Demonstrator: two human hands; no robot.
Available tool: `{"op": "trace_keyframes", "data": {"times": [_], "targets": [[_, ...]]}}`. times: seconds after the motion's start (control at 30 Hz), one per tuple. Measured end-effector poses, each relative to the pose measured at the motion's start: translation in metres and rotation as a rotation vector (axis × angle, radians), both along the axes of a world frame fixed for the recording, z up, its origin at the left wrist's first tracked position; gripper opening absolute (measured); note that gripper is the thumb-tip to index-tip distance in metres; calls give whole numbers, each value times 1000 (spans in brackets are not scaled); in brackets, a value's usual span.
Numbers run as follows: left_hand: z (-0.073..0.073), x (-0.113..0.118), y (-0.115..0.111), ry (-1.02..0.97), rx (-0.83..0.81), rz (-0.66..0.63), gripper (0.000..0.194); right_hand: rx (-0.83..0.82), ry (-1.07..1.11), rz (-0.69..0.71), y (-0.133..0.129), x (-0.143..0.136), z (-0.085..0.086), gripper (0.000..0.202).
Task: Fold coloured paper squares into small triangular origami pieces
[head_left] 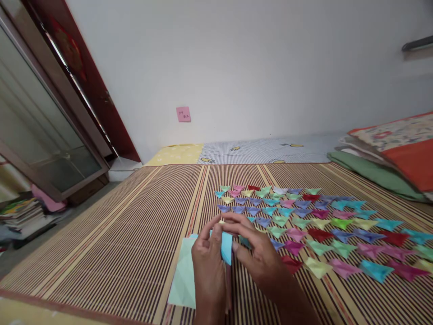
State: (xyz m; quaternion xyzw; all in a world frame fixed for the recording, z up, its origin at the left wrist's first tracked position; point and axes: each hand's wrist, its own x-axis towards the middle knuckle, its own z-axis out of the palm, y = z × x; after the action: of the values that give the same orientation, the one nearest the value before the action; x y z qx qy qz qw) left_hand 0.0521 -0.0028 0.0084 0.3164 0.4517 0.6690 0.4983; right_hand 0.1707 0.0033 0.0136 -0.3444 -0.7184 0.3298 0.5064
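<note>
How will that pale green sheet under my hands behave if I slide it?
The pale green sheet looks thin and creased, so probably floppy and very light. Lying flat on the ribbed striped mat, it may catch and buckle rather than glide.

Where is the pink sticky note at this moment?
In the head view, the pink sticky note is stuck low on the white wall, left of centre, above the yellow sheet.

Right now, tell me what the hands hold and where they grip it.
Both the left hand and right hand pinch a light blue paper at its upper edge.
</note>
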Motion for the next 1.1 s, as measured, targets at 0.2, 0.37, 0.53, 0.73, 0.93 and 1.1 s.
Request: {"op": "trace_keyframes", "data": {"times": [0.2,0.37,0.53,0.73,0.93,1.1], "targets": [[-5,-1,-1,114,22,132,41,-34,131,-150,3,-6,-4,13],[-7,3,-2,33,37,137,42,-219,282,-230,4,-24,-13,19],[-8,-1,2,7,55,87,47,-277,382,-103,10,-24,-21,27],[-7,-6,0,138,76,-46,28,-282,465,-166,15,-16,-26,30],[-1,-12,-2,249,111,-67,28,-265,411,-137,12,-10,-20,28],[0,-11,-1,448,184,-23,32,-126,276,-226,12,-4,-19,23]]}}
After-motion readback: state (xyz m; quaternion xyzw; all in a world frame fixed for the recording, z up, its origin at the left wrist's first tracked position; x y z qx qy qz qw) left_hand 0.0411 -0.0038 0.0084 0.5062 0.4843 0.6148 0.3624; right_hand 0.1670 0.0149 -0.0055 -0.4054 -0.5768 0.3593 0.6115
